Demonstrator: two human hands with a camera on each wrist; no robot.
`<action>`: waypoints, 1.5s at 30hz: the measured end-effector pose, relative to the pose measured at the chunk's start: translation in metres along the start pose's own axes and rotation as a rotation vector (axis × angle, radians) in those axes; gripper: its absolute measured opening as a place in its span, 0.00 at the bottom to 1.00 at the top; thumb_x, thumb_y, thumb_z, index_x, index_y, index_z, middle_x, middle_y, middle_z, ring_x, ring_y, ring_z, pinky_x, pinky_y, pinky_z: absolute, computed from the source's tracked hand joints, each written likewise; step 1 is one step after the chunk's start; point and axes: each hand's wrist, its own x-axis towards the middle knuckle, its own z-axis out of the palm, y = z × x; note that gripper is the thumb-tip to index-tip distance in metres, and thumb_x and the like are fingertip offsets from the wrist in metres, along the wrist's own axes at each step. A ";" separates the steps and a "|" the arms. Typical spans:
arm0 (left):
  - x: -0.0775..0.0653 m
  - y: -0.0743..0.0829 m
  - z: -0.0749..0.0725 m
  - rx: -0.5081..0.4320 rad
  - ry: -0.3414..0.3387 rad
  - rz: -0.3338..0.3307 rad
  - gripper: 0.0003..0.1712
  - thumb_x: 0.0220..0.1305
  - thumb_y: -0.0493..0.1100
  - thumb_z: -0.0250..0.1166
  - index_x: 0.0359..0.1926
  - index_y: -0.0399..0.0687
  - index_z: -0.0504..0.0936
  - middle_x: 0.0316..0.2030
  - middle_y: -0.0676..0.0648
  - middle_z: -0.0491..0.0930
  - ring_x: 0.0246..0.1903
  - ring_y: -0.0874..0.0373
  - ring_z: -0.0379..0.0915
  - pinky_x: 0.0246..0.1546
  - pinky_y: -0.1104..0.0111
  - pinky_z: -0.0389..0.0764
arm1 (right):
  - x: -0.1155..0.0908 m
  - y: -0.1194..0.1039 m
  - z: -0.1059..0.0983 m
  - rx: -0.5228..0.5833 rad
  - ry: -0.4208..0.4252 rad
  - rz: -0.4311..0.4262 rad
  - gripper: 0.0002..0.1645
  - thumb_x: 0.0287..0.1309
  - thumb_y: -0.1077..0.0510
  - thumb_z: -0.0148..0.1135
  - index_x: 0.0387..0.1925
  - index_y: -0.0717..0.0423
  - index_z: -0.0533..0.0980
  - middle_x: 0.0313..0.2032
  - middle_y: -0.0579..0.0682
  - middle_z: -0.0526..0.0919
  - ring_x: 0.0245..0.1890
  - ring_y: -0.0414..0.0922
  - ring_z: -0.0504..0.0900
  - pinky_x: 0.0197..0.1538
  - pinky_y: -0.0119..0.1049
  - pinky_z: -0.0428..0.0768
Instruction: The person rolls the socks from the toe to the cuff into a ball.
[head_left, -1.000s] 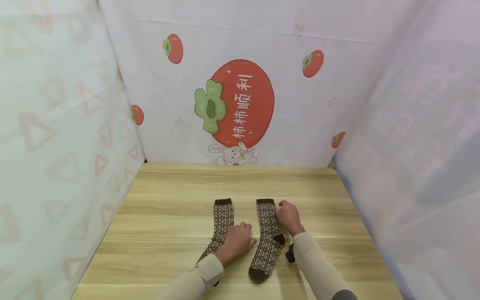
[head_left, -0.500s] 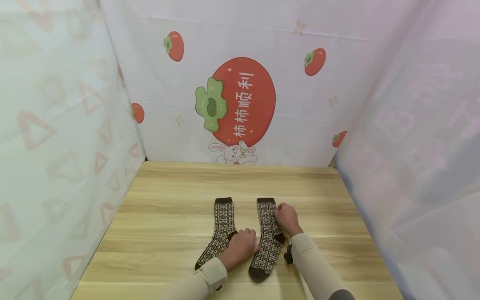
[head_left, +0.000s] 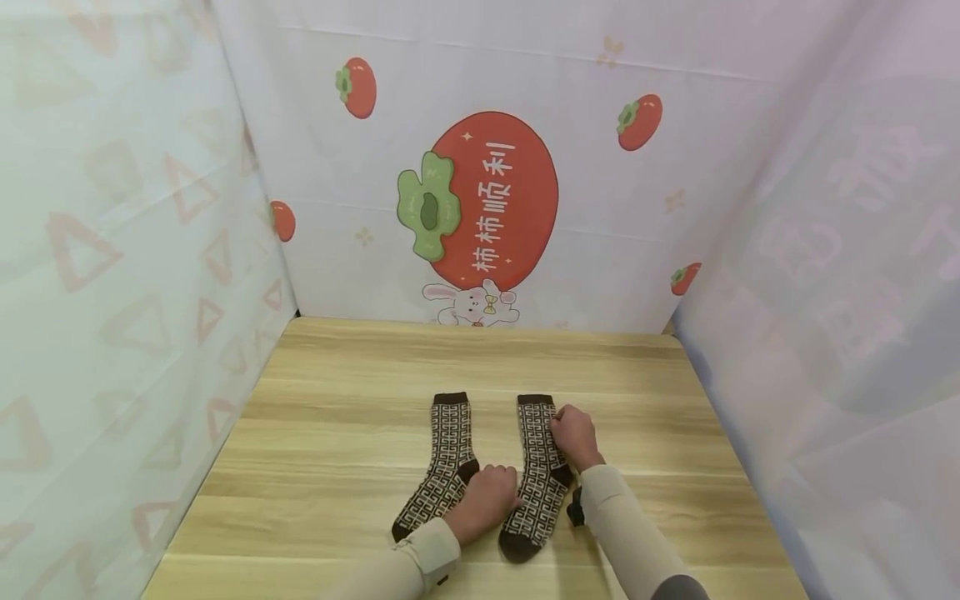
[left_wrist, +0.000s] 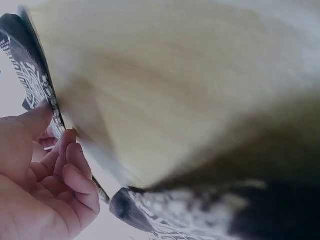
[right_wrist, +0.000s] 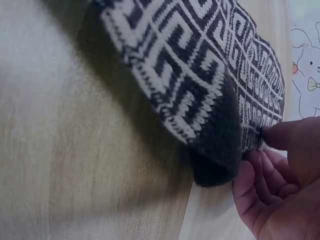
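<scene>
Two dark brown and cream patterned socks lie flat, cuffs away from me: the left sock (head_left: 450,437) and the right sock (head_left: 537,442). My right hand (head_left: 576,435) pinches the right sock's outer edge below the cuff; in the right wrist view, thumb and fingers meet on its knit (right_wrist: 185,65), just above the dark heel. My left hand (head_left: 484,503) is between the socks, beside the left sock's heel. Its thumb and curled fingers are at the right sock's inner edge (left_wrist: 37,82) in the left wrist view, and seem to pinch it.
The socks lie on a light wooden table (head_left: 322,433). A white cloth backdrop (head_left: 600,250) with printed persimmons and a rabbit rises at its far edge. Cloth walls stand on the left (head_left: 135,300) and right (head_left: 840,350).
My left hand has moved from over the left sock rightward and nearer to me, to the right sock's inner edge. The left sock's heel now shows. My right hand stays at the right sock's edge.
</scene>
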 end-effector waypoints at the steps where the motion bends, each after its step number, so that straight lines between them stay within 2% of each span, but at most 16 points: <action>1: 0.001 0.001 -0.001 -0.002 -0.009 0.004 0.21 0.57 0.60 0.73 0.28 0.48 0.80 0.20 0.52 0.77 0.20 0.60 0.71 0.18 0.70 0.71 | 0.000 0.000 0.000 0.005 0.000 0.006 0.12 0.67 0.58 0.60 0.38 0.65 0.80 0.32 0.55 0.84 0.28 0.45 0.78 0.28 0.35 0.75; 5: 0.002 0.005 -0.004 -0.026 -0.047 0.006 0.18 0.59 0.57 0.73 0.29 0.48 0.82 0.20 0.53 0.78 0.21 0.61 0.73 0.21 0.70 0.73 | 0.001 -0.002 0.002 0.009 0.013 0.004 0.13 0.68 0.61 0.56 0.27 0.61 0.75 0.24 0.52 0.78 0.22 0.44 0.73 0.23 0.33 0.70; 7: 0.002 0.007 -0.004 -0.017 -0.056 0.002 0.17 0.60 0.56 0.72 0.29 0.48 0.82 0.21 0.53 0.79 0.22 0.61 0.74 0.23 0.70 0.75 | 0.000 -0.003 0.004 0.010 0.027 -0.012 0.13 0.68 0.62 0.54 0.24 0.59 0.72 0.23 0.52 0.76 0.21 0.44 0.72 0.23 0.34 0.70; 10: 0.001 0.011 -0.003 0.017 -0.049 -0.012 0.16 0.60 0.55 0.72 0.29 0.49 0.82 0.23 0.53 0.80 0.23 0.60 0.75 0.23 0.69 0.76 | -0.001 -0.004 0.007 -0.012 0.056 -0.044 0.10 0.66 0.65 0.53 0.27 0.61 0.74 0.26 0.54 0.76 0.23 0.47 0.73 0.25 0.39 0.73; 12: 0.001 0.014 -0.001 0.053 -0.019 -0.014 0.14 0.60 0.53 0.72 0.28 0.50 0.81 0.23 0.53 0.79 0.23 0.60 0.75 0.22 0.69 0.75 | -0.001 -0.005 0.009 -0.029 0.069 -0.050 0.08 0.65 0.65 0.53 0.31 0.63 0.76 0.29 0.56 0.77 0.26 0.48 0.75 0.28 0.43 0.76; 16: 0.000 0.020 0.004 0.109 0.032 0.009 0.06 0.62 0.44 0.67 0.29 0.50 0.80 0.24 0.53 0.78 0.24 0.61 0.73 0.20 0.71 0.73 | -0.002 -0.005 0.011 -0.050 0.087 -0.042 0.08 0.66 0.64 0.52 0.35 0.65 0.76 0.32 0.59 0.77 0.29 0.51 0.76 0.32 0.47 0.78; 19: -0.003 0.025 0.000 0.064 -0.004 0.022 0.01 0.66 0.39 0.64 0.36 0.48 0.81 0.28 0.51 0.79 0.27 0.61 0.71 0.22 0.73 0.74 | -0.003 -0.003 0.012 -0.049 0.100 -0.050 0.08 0.66 0.65 0.51 0.34 0.66 0.74 0.31 0.60 0.77 0.28 0.52 0.76 0.32 0.48 0.78; 22: -0.005 0.029 -0.004 -0.011 -0.071 0.003 0.04 0.68 0.39 0.63 0.42 0.45 0.80 0.31 0.49 0.78 0.28 0.60 0.70 0.24 0.73 0.74 | -0.005 -0.002 0.014 -0.057 0.111 -0.057 0.07 0.66 0.66 0.51 0.33 0.66 0.74 0.30 0.60 0.77 0.28 0.52 0.77 0.33 0.49 0.79; 24: -0.006 0.031 -0.006 -0.029 -0.090 -0.013 0.04 0.69 0.39 0.63 0.42 0.44 0.80 0.31 0.48 0.78 0.28 0.60 0.69 0.25 0.73 0.75 | -0.005 -0.001 0.015 -0.067 0.120 -0.061 0.07 0.66 0.66 0.51 0.34 0.66 0.74 0.29 0.60 0.78 0.29 0.53 0.78 0.34 0.50 0.80; 28: -0.007 0.033 -0.004 -0.041 -0.066 -0.036 0.03 0.69 0.39 0.63 0.40 0.44 0.78 0.28 0.48 0.77 0.26 0.61 0.69 0.24 0.73 0.75 | -0.005 -0.001 0.016 -0.085 0.141 -0.070 0.07 0.65 0.66 0.52 0.34 0.66 0.74 0.29 0.60 0.79 0.29 0.54 0.80 0.36 0.51 0.81; 33: -0.006 0.032 -0.001 -0.095 -0.047 -0.020 0.03 0.68 0.38 0.62 0.38 0.43 0.76 0.25 0.49 0.76 0.24 0.61 0.67 0.24 0.73 0.72 | -0.006 0.000 0.017 -0.052 0.127 -0.056 0.05 0.65 0.66 0.53 0.35 0.65 0.76 0.31 0.59 0.81 0.31 0.54 0.81 0.37 0.52 0.81; 37: -0.008 0.031 -0.002 -0.170 -0.060 -0.041 0.03 0.68 0.36 0.60 0.35 0.42 0.75 0.24 0.50 0.73 0.22 0.62 0.65 0.23 0.73 0.71 | -0.008 0.002 0.018 -0.019 0.098 -0.033 0.06 0.66 0.66 0.53 0.39 0.64 0.76 0.35 0.60 0.83 0.34 0.54 0.83 0.39 0.51 0.82; 42: -0.005 0.030 -0.011 -0.275 -0.001 -0.082 0.05 0.64 0.33 0.60 0.32 0.42 0.72 0.23 0.50 0.72 0.22 0.62 0.67 0.21 0.72 0.71 | -0.008 0.001 0.012 0.017 0.098 -0.027 0.08 0.65 0.67 0.53 0.42 0.65 0.76 0.39 0.62 0.84 0.36 0.55 0.84 0.40 0.52 0.83; 45: 0.000 0.028 -0.015 -0.334 0.008 -0.103 0.06 0.60 0.31 0.60 0.30 0.43 0.72 0.21 0.50 0.72 0.21 0.62 0.69 0.19 0.71 0.71 | -0.006 -0.002 0.007 0.018 0.104 -0.035 0.09 0.64 0.67 0.54 0.44 0.66 0.75 0.39 0.63 0.84 0.36 0.56 0.84 0.40 0.53 0.83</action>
